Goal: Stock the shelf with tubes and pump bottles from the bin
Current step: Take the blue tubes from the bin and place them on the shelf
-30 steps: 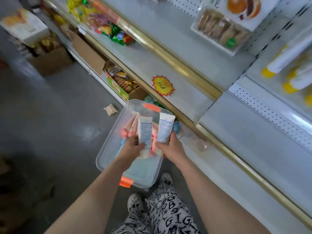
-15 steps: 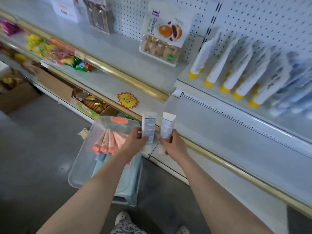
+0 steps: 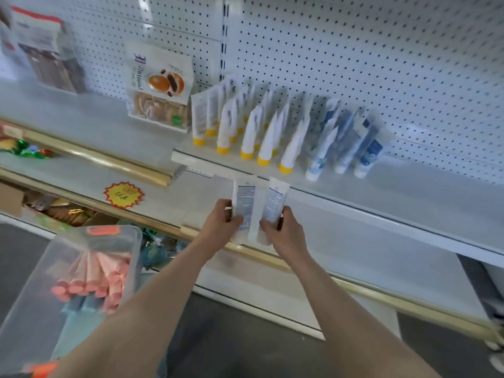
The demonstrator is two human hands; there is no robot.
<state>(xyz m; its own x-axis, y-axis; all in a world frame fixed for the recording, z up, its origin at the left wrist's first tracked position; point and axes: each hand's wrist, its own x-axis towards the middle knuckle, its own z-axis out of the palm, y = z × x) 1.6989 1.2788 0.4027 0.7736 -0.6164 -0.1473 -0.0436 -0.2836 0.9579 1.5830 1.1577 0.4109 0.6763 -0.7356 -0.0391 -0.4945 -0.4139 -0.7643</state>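
Observation:
My left hand [image 3: 222, 223] grips a white tube with blue print [image 3: 243, 205], held upright. Beside it, my right hand [image 3: 283, 233] holds a second white tube [image 3: 275, 203]. Both tubes hover in front of the white shelf [image 3: 409, 192], just below its front edge. On that shelf stand rows of white tubes with yellow caps [image 3: 261, 132] and, to their right, blue-and-white tubes [image 3: 351, 143]. The clear plastic bin [image 3: 114, 236] sits on the floor at lower left, with several pink tubes [image 3: 95, 279] lying inside.
A snack pack with a bun picture [image 3: 161, 96] leans on the pegboard left of the tubes. A gold rail [image 3: 90, 159] edges the left shelves, with an orange starburst price tag [image 3: 124, 195] below it. Candy bags [image 3: 24, 148] lie far left. Lower shelves project toward me.
Both hands lifted the two white tubes out of the bin and up toward the shelf. My view swung from the floor up to the tube rows on the shelf.

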